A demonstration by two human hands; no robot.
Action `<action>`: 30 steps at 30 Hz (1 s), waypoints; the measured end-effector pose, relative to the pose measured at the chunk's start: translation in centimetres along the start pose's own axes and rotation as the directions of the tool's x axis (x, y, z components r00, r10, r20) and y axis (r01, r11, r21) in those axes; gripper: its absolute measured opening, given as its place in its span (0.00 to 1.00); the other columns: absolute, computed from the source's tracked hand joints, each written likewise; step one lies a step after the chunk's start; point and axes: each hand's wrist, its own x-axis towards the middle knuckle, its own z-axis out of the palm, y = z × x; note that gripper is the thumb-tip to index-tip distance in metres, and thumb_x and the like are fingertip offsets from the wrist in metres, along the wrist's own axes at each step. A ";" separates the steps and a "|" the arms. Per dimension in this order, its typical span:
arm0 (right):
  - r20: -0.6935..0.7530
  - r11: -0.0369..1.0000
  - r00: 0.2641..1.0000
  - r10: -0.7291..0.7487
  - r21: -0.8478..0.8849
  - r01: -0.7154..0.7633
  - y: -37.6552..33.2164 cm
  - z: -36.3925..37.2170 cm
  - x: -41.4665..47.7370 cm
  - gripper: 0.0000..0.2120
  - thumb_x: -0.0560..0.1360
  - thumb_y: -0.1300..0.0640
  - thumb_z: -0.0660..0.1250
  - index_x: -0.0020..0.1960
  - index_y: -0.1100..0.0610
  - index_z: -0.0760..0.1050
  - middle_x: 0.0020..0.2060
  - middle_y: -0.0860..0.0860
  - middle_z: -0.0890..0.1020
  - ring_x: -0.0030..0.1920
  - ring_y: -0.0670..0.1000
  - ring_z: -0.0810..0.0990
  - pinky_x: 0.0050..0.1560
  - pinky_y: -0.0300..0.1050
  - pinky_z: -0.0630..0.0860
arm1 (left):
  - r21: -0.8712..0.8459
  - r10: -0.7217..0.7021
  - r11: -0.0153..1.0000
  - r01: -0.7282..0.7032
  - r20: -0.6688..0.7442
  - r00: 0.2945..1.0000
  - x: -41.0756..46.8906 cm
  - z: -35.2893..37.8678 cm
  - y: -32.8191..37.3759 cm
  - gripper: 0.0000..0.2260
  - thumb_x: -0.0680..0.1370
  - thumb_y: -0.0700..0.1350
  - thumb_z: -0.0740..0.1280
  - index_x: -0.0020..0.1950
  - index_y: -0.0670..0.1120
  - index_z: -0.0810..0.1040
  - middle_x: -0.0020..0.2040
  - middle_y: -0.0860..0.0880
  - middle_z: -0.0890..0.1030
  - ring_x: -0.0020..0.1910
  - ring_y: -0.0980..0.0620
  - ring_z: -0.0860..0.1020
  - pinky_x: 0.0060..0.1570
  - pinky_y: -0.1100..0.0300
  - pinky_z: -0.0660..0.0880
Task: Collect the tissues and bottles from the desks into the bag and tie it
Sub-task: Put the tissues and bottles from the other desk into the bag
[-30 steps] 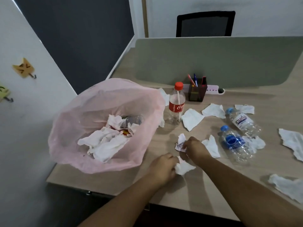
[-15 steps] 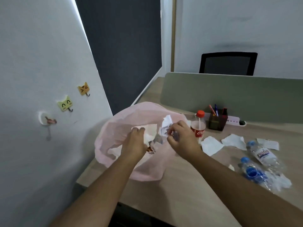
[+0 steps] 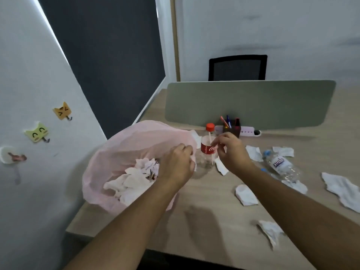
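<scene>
An open pink bag [image 3: 124, 152] stands at the desk's left end, with crumpled tissues [image 3: 132, 180] inside. My left hand [image 3: 176, 164] hovers over the bag's right rim, fingers loosely curled, with nothing visible in it. My right hand [image 3: 231, 152] is just right of an upright Coca-Cola bottle [image 3: 207, 148] with a red cap, its fingertips close to the label and holding nothing. A clear water bottle [image 3: 280, 166] lies to the right, and a second one [image 3: 266, 171] is mostly hidden behind my right forearm. Several tissues lie loose on the desk, such as one [image 3: 246, 194] near my forearm and another [image 3: 269, 230] near the front edge.
A green divider [image 3: 249, 104] closes the back of the wooden desk [image 3: 204, 221]. A pen holder [image 3: 230, 129] and a power strip [image 3: 249, 131] sit against it. A white wall with cat-shaped hooks [image 3: 37, 132] runs along the left. A black chair [image 3: 237, 68] stands beyond the divider.
Both hands picked tissues off the desk, carried them left over the bag and let them go. My right hand has since moved right, beside the Coca-Cola bottle.
</scene>
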 end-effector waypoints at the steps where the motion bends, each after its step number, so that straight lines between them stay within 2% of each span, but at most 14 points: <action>1: -0.020 0.998 0.998 0.054 -0.026 -0.055 1.2 -1.2 -0.2 0.12 0.74 0.68 0.62 0.48 0.59 0.82 0.50 0.53 0.79 0.50 0.53 0.77 0.51 0.44 0.74 | -0.009 0.046 0.999 -0.046 0.028 0.999 0.3 0.8 1.4 0.11 0.76 0.45 0.61 0.56 0.47 0.76 0.54 0.49 0.78 0.52 0.48 0.75 0.47 0.55 0.72; 4: 0.035 0.972 0.974 0.224 -0.085 -0.220 4.0 -3.5 -1.6 0.13 0.75 0.66 0.59 0.48 0.56 0.81 0.49 0.52 0.81 0.44 0.51 0.77 0.45 0.42 0.73 | -0.054 0.124 0.991 -0.119 0.114 0.986 0.6 3.2 4.0 0.15 0.76 0.45 0.63 0.63 0.48 0.73 0.58 0.49 0.77 0.55 0.49 0.74 0.47 0.56 0.73; 7: 0.161 0.923 0.925 0.344 -0.238 -0.301 8.0 -5.4 -5.6 0.12 0.74 0.64 0.61 0.49 0.55 0.81 0.49 0.52 0.82 0.44 0.50 0.77 0.46 0.41 0.74 | -0.104 0.247 0.969 -0.225 0.315 0.916 0.9 7.3 7.1 0.22 0.75 0.45 0.64 0.68 0.50 0.66 0.64 0.49 0.71 0.61 0.47 0.71 0.53 0.53 0.73; 9: 0.292 0.891 0.874 0.389 -0.361 -0.276 10.0 -5.6 -8.8 0.12 0.73 0.61 0.64 0.54 0.53 0.79 0.53 0.52 0.81 0.49 0.52 0.79 0.50 0.42 0.75 | -0.129 0.313 0.950 -0.286 0.427 0.848 0.9 9.9 8.8 0.26 0.74 0.47 0.65 0.71 0.51 0.63 0.68 0.49 0.67 0.65 0.47 0.69 0.57 0.51 0.71; 13: 0.525 0.809 0.671 0.523 -0.555 -0.196 12.4 -4.8 -13.3 0.20 0.73 0.52 0.67 0.64 0.49 0.69 0.60 0.52 0.73 0.58 0.54 0.76 0.56 0.47 0.75 | -0.151 0.341 0.936 -0.317 0.606 0.719 0.2 15.2 11.5 0.31 0.75 0.49 0.66 0.75 0.53 0.57 0.78 0.48 0.53 0.72 0.45 0.61 0.67 0.48 0.65; 15: 0.562 0.800 0.635 0.529 -0.580 -0.153 13.0 -3.9 -14.6 0.21 0.73 0.52 0.68 0.64 0.49 0.68 0.61 0.53 0.72 0.58 0.55 0.76 0.54 0.48 0.75 | -0.134 0.332 0.935 -0.330 0.660 0.673 -0.4 17.1 12.1 0.30 0.77 0.49 0.64 0.76 0.55 0.55 0.79 0.48 0.48 0.73 0.43 0.59 0.68 0.48 0.63; 18: 0.577 0.784 0.600 0.554 -0.603 -0.144 13.9 -2.2 -16.1 0.19 0.72 0.54 0.68 0.62 0.49 0.70 0.61 0.54 0.71 0.59 0.56 0.75 0.51 0.48 0.74 | -0.104 0.288 0.943 -0.316 0.730 0.620 -1.4 19.4 12.0 0.31 0.77 0.49 0.64 0.76 0.54 0.54 0.79 0.49 0.47 0.74 0.43 0.58 0.68 0.47 0.64; 20: 0.568 0.777 0.606 0.557 -0.615 -0.139 14.5 -1.4 -16.7 0.15 0.73 0.59 0.66 0.60 0.52 0.72 0.60 0.55 0.71 0.59 0.58 0.74 0.48 0.47 0.72 | -0.090 0.283 0.944 -0.317 0.714 0.640 -2.2 20.3 11.5 0.28 0.77 0.50 0.62 0.76 0.53 0.57 0.78 0.49 0.53 0.73 0.45 0.59 0.67 0.48 0.65; 22: 0.563 0.781 0.610 0.557 -0.606 -0.153 15.1 -1.0 -17.0 0.12 0.74 0.63 0.64 0.56 0.55 0.75 0.58 0.56 0.73 0.58 0.58 0.75 0.46 0.44 0.70 | -0.129 0.298 0.950 -0.283 0.638 0.710 -2.9 21.1 10.9 0.20 0.77 0.47 0.61 0.70 0.50 0.68 0.72 0.48 0.66 0.68 0.46 0.67 0.60 0.53 0.70; 24: 0.541 0.796 0.625 0.562 -0.558 -0.233 15.4 -1.2 -16.9 0.12 0.73 0.66 0.63 0.53 0.58 0.78 0.56 0.56 0.76 0.57 0.57 0.76 0.47 0.42 0.69 | -0.205 0.249 0.967 -0.153 0.618 0.746 -3.6 21.2 10.4 0.12 0.76 0.43 0.61 0.58 0.46 0.76 0.60 0.45 0.76 0.58 0.45 0.74 0.48 0.59 0.70; 26: 0.479 0.822 0.685 0.549 -0.460 -0.336 15.2 -1.8 -16.2 0.12 0.72 0.67 0.63 0.51 0.58 0.81 0.52 0.54 0.80 0.53 0.54 0.78 0.48 0.39 0.71 | -0.257 0.180 0.966 -0.011 0.645 0.743 -3.7 20.7 9.9 0.10 0.75 0.41 0.61 0.52 0.44 0.79 0.54 0.44 0.79 0.53 0.44 0.77 0.40 0.64 0.68; 28: 0.378 0.841 0.754 0.537 -0.314 -0.441 13.9 -2.6 -14.4 0.10 0.72 0.67 0.64 0.47 0.59 0.82 0.46 0.54 0.82 0.46 0.51 0.80 0.43 0.35 0.71 | -0.306 0.155 0.951 0.047 0.601 0.784 -2.9 19.1 9.4 0.10 0.73 0.39 0.62 0.50 0.43 0.81 0.52 0.44 0.81 0.52 0.44 0.78 0.39 0.64 0.69; 30: 0.254 0.849 0.811 0.528 -0.131 -0.512 12.0 -3.6 -12.0 0.08 0.72 0.67 0.66 0.43 0.57 0.81 0.39 0.53 0.81 0.39 0.50 0.79 0.40 0.36 0.72 | -0.349 0.186 0.937 -0.017 0.456 0.870 -1.2 16.3 9.2 0.09 0.73 0.38 0.64 0.48 0.44 0.81 0.50 0.46 0.81 0.50 0.46 0.78 0.45 0.59 0.73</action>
